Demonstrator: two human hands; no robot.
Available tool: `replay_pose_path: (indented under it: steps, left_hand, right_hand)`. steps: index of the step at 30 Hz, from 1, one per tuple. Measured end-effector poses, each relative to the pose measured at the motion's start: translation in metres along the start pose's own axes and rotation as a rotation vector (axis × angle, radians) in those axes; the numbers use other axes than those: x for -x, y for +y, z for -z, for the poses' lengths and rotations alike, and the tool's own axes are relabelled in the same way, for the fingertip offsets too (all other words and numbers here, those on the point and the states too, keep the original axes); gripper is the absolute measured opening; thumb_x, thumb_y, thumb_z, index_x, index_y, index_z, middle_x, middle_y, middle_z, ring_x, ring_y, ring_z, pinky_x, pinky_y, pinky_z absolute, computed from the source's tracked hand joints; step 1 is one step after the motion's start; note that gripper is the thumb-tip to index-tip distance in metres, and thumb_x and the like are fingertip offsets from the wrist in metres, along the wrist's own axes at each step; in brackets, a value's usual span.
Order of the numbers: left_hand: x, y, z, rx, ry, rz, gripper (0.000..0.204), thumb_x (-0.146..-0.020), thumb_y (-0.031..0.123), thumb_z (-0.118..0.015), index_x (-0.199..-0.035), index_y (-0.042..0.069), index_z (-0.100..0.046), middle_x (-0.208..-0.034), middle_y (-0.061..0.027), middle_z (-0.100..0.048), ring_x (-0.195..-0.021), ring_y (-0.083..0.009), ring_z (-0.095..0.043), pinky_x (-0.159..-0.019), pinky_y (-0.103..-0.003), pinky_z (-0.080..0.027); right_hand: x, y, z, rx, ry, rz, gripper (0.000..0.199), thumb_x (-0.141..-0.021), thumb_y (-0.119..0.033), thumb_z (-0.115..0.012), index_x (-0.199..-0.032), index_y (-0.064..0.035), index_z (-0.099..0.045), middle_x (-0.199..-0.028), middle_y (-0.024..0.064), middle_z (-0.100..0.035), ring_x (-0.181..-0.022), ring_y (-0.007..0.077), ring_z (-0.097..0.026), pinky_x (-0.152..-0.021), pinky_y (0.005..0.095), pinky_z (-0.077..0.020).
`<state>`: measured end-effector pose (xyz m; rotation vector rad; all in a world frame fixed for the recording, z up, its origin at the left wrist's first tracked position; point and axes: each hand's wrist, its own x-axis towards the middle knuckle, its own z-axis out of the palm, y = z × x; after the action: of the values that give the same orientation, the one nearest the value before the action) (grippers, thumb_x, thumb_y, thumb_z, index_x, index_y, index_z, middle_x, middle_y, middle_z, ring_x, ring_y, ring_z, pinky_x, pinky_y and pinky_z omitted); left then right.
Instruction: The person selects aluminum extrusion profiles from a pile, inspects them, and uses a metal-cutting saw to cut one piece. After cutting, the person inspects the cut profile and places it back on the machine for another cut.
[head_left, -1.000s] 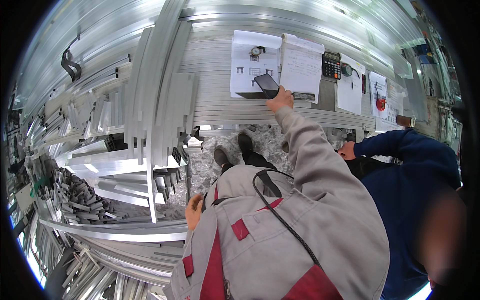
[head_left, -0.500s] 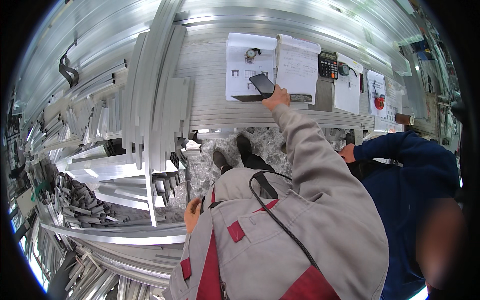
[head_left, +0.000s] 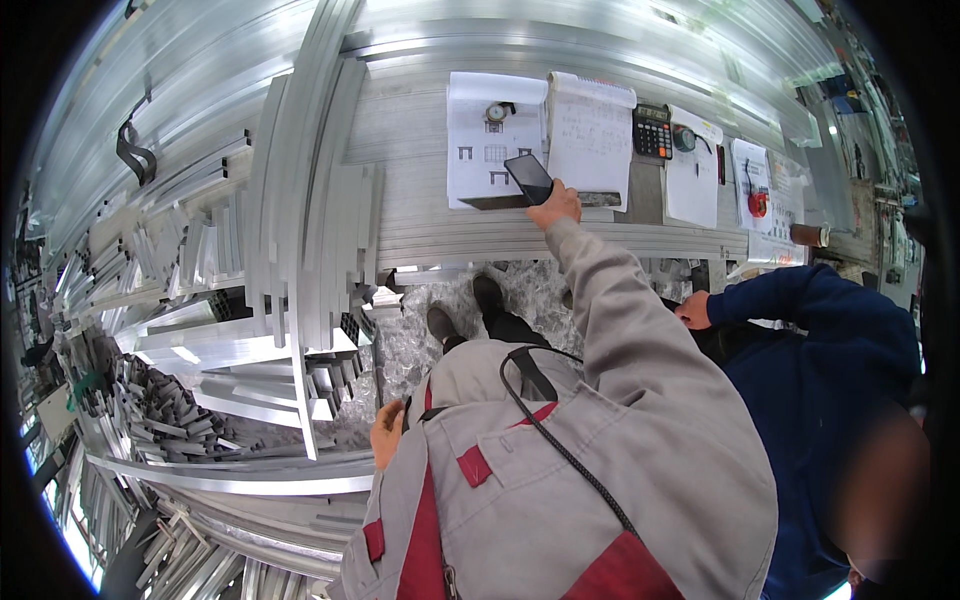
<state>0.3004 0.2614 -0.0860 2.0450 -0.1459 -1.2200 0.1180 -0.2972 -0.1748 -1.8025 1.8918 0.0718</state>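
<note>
Bright light glares off the metal profiles point(head_left: 240, 343), bent by fisheye distortion toward the edges

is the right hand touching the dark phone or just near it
Touching: the head view shows the right hand holding the phone at its near end, with no gap between them.

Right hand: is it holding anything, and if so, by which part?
The bare right hand holds a black rectangular smartphone by its lower right corner.
</note>
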Motion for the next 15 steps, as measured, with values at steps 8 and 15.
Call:
replay_pose_path:
  steps: [8, 15]
  left_hand:
    - [0.003, 0.007, -0.003, 0.018, -0.009, -0.007, 0.033, -0.104, 0.01, -0.064, -0.135, -0.002, -0.064, -0.124, -0.0127, -0.072, -0.117, -0.0199, -0.067, -0.105, -0.033, -0.049]
    - [0.003, 0.001, -0.004, 0.002, 0.025, 0.008, 0.033, -0.104, 0.011, -0.064, -0.134, -0.003, -0.065, -0.125, -0.0131, -0.072, -0.117, -0.0205, -0.067, -0.105, -0.033, -0.05]
  right_hand:
    - [-0.008, -0.015, 0.005, 0.006, -0.027, 0.021, 0.082, -0.071, -0.025, -0.077, -0.147, -0.0081, -0.05, -0.132, 0.0228, -0.056, -0.127, 0.0437, -0.054, -0.11, 0.0461, -0.0467]
    - [-0.008, -0.019, 0.007, 0.014, -0.037, 0.011, 0.082, -0.072, -0.024, -0.077, -0.147, -0.0082, -0.049, -0.134, 0.0214, -0.053, -0.127, 0.0433, -0.052, -0.11, 0.0459, -0.0467]
